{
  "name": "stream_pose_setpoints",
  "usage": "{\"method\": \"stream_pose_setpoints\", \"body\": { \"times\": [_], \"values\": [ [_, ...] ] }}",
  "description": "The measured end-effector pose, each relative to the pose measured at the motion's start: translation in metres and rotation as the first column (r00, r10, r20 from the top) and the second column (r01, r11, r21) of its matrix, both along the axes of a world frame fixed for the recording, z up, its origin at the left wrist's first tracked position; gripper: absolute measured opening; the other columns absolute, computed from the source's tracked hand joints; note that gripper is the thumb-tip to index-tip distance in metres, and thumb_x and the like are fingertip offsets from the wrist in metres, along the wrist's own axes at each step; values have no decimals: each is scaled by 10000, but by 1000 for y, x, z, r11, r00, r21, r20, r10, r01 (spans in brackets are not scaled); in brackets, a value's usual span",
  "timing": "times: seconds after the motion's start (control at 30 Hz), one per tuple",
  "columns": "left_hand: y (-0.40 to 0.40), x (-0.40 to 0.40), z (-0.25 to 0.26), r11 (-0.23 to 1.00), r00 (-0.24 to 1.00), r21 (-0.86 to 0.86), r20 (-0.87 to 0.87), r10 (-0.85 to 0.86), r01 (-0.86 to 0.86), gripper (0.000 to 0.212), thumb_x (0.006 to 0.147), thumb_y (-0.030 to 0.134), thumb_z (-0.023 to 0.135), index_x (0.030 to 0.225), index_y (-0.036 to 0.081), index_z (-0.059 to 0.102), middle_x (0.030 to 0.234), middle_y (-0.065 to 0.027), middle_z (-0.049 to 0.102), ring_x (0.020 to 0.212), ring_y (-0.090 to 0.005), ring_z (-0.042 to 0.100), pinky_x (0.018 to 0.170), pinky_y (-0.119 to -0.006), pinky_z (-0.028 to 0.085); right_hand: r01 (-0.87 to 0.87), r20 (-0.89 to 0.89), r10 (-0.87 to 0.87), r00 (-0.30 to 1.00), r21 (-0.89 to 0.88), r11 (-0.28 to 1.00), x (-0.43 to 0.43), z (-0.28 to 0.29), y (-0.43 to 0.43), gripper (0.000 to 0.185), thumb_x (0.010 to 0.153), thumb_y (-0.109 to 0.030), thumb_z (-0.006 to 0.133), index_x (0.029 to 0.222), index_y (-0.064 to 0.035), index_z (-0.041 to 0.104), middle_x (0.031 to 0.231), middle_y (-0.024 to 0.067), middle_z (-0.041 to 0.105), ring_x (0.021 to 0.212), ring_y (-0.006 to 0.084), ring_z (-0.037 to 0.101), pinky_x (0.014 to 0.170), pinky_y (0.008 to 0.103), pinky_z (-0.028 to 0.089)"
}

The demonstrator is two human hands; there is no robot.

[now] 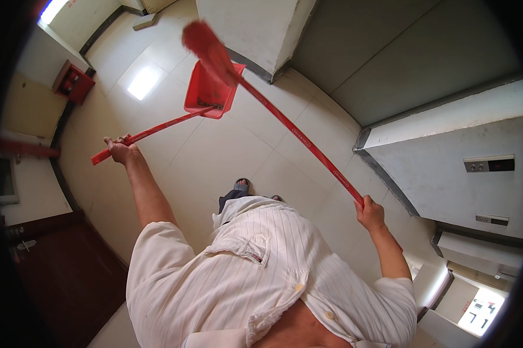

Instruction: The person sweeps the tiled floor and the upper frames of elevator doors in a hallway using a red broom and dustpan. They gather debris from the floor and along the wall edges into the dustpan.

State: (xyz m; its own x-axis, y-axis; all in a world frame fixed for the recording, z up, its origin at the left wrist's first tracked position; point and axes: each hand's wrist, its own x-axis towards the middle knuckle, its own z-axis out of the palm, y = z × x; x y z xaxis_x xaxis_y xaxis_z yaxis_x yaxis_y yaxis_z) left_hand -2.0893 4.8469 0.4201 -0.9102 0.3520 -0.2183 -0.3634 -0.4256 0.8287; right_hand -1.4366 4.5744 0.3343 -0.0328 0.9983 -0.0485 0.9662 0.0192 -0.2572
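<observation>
My left hand [121, 148] grips the red handle of a long-handled plastic dustpan [191, 93], close to the handle's end. Some dark debris [210, 104] lies inside the pan, near where the handle joins it. My right hand [371, 214] is closed around the red handle of a broom [302, 135]. The blurred red bristle head [202, 43] of the broom is raised beyond the dustpan, and its lower part overlaps the pan's right side in view. Whether broom and pan touch, I cannot tell.
Pale floor tiles [231, 148] lie around my sandalled feet. A red box [74, 82] stands by the left wall, above a dark red door [65, 261] in view. A white wall corner [252, 35] juts out ahead. Grey elevator doors [387, 52] and a call panel [489, 163] are at the right.
</observation>
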Motion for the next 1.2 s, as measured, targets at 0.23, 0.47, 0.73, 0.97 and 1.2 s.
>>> {"method": "stream_pose_setpoints", "body": {
  "times": [0.23,0.47,0.73,0.97,1.2],
  "values": [
    [-3,-26,-7,997,996,70,75,-47,42,325,981,346,469,759,129,373,492,4,374,459,-152,381,674,-399,452,158,220,-57,974,-472,867,32,-49,12,385,898,-374,527,874,10,535,726,237,646,676,414,640,630,503,512],
    [-12,-30,7,995,998,81,7,-66,65,302,987,353,453,786,135,398,485,9,368,456,-153,381,701,-411,453,264,183,-197,963,-499,826,20,-5,-37,365,896,-379,542,834,-19,531,688,223,635,638,406,632,582,483,501],
    [-3,-14,-12,995,995,-29,-8,-95,95,296,987,333,465,787,126,398,506,5,371,482,-145,383,684,-381,433,23,40,-20,999,-78,997,-9,6,-8,276,891,-301,590,834,-68,454,621,163,602,547,364,613,486,447,490],
    [12,-4,-9,990,990,33,-50,-132,134,305,975,317,496,766,122,390,514,3,371,475,-150,374,684,-391,435,157,168,-99,981,-372,915,2,-30,26,358,916,-390,509,874,-34,500,701,202,642,637,394,638,567,487,503],
    [-51,-51,-25,997,996,24,-41,-75,76,297,979,331,476,767,139,395,477,14,363,446,-153,406,647,-381,445,265,241,-157,958,-523,810,22,-31,-19,403,902,-418,512,874,-17,538,742,229,650,703,419,642,628,496,506]
  ]
}}
